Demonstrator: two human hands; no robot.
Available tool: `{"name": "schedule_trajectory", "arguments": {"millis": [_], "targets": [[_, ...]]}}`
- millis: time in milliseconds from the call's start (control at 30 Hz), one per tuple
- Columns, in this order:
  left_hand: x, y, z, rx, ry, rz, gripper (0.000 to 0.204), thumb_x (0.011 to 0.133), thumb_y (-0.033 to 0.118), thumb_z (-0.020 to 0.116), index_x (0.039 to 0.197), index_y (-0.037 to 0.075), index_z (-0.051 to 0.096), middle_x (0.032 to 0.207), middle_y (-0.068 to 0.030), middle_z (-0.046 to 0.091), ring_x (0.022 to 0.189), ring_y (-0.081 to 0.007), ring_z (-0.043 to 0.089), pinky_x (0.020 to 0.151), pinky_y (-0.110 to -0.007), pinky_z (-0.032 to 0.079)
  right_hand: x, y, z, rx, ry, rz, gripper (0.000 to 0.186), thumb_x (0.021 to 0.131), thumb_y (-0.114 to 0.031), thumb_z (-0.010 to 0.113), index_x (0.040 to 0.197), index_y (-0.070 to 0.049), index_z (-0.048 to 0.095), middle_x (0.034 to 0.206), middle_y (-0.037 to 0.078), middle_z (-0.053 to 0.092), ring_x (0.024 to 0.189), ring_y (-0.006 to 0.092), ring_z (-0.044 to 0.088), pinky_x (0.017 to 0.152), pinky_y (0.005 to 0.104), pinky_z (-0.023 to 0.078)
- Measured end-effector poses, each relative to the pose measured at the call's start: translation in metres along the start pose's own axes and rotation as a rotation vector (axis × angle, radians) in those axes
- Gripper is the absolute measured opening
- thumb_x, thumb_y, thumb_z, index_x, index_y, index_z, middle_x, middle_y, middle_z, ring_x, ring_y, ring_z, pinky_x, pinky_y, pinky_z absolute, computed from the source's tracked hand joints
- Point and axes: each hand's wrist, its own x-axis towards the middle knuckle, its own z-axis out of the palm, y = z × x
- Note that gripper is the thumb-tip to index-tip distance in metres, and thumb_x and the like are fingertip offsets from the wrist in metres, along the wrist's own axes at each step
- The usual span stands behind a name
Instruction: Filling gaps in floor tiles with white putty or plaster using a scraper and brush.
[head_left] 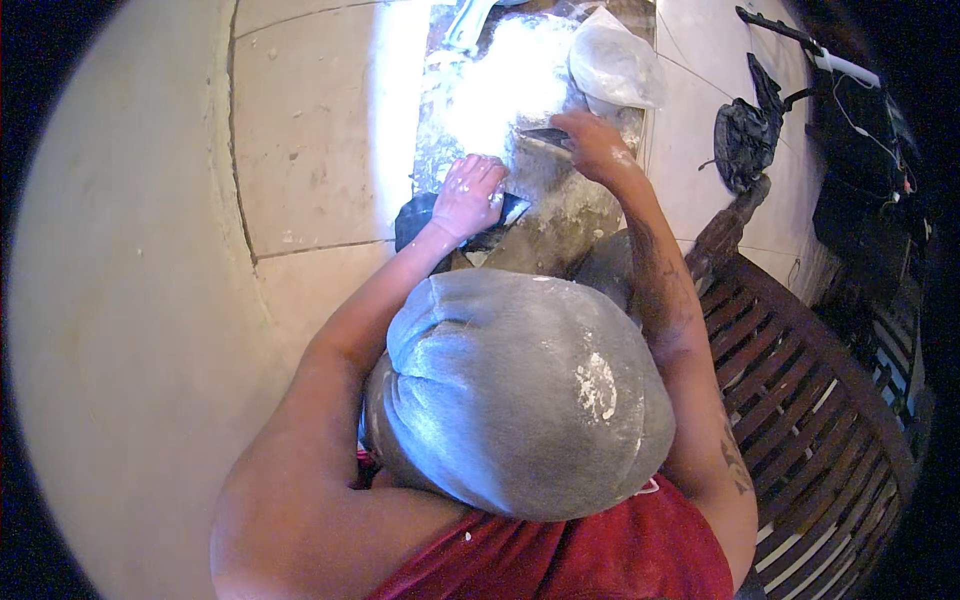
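My left hand (470,195), dusted with white, has its fingers curled over a black object (417,220) on the smeared work board (590,215); whether it grips anything is hidden. Higher and to its right, my right hand (590,145) has bent fingers on a dark flat blade-like tool (543,136) lying low over the board. A bright, glared patch of white material (495,80) spreads beyond both hands. A crumpled clear plastic bag (615,65) sits at the back right, and a pale tool (465,20) at the top edge.
Tiled floor (305,180) surrounds the board. A dark slatted wooden piece of furniture (800,420) stands at the lower right, with black gear (740,145) and cables beyond. A large rounded grey fabric shape (520,390), marked with white, fills the centre between my arms.
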Motion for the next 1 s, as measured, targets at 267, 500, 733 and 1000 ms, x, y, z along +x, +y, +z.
{"name": "schedule_trajectory", "arguments": {"millis": [267,500,733,1000], "targets": [[0.003,0.001,0.000,-0.014,-0.007,-0.013,0.021,0.065,0.005,0.057,0.086,0.006,0.055,0.088,-0.0087,0.055,0.087,-0.0255,0.050,0.076,-0.036,0.039,0.057,0.012,-0.018,-0.072,-0.127,-0.069,0.039,0.066,0.003,0.050,0.104,-0.007,0.055,0.099,0.015,0.057,0.093,0.0309,0.053,0.081,0.0367,0.042],[0.001,-0.002,0.000,0.012,-0.020,-0.013,0.026,0.060,0.006,0.058,0.086,0.005,0.054,0.090,-0.0091,0.054,0.087,-0.0247,0.050,0.076,-0.037,0.038,0.073,0.010,-0.025,-0.031,0.031,-0.016,0.038,0.068,-0.004,0.056,0.105,-0.007,0.055,0.100,0.015,0.058,0.092,0.0308,0.055,0.081,0.0354,0.043],[0.002,0.003,0.001,0.011,0.015,0.010,0.016,0.067,0.006,0.058,0.083,0.006,0.055,0.086,-0.0092,0.055,0.084,-0.0261,0.051,0.074,-0.037,0.040,0.065,-0.021,0.006,0.200,0.130,0.009,0.041,0.067,-0.013,0.062,0.106,-0.002,0.053,0.095,0.020,0.059,0.088,0.0319,0.057,0.078,0.0375,0.044],[0.003,0.003,0.002,0.011,0.004,0.005,0.015,0.068,0.005,0.057,0.082,0.007,0.056,0.085,-0.0077,0.056,0.084,-0.0256,0.052,0.074,-0.037,0.040,0.067,0.000,0.019,0.264,0.155,0.297,0.049,0.066,-0.018,0.063,0.110,-0.001,0.050,0.097,0.022,0.057,0.090,0.0346,0.056,0.079,0.0374,0.044]]}}
